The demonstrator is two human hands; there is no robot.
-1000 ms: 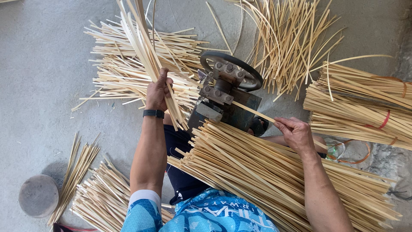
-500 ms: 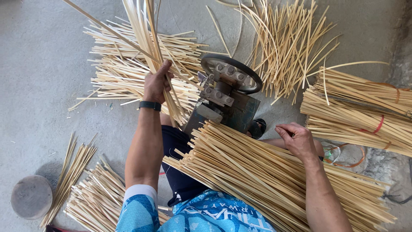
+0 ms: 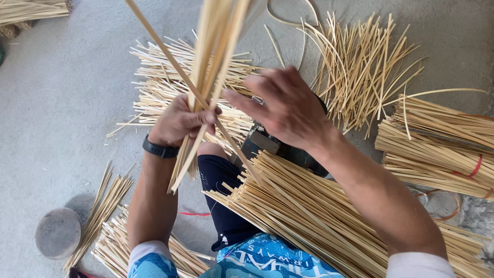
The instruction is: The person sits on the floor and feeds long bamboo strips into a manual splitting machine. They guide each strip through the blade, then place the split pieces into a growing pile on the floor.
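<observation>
Grey concrete floor (image 3: 62, 103) lies strewn with piles of pale split bamboo strips. Largest, a long heap of strips (image 3: 319, 216) crosses the person's lap; beyond it sits a dark metal machine (image 3: 267, 144). Above that machine, the left hand (image 3: 177, 123) grips an upright bunch of strips (image 3: 213, 62), while the right hand (image 3: 288, 105), fingers spread, reaches leftward toward it. No labels show.

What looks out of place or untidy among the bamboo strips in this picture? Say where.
One strip crosses slantwise over the upright bunch gripped by the left hand. The right hand reaches toward it. On the floor, the fanned pile lies splayed with curled strips, unlike the tied bundle beside it.
</observation>
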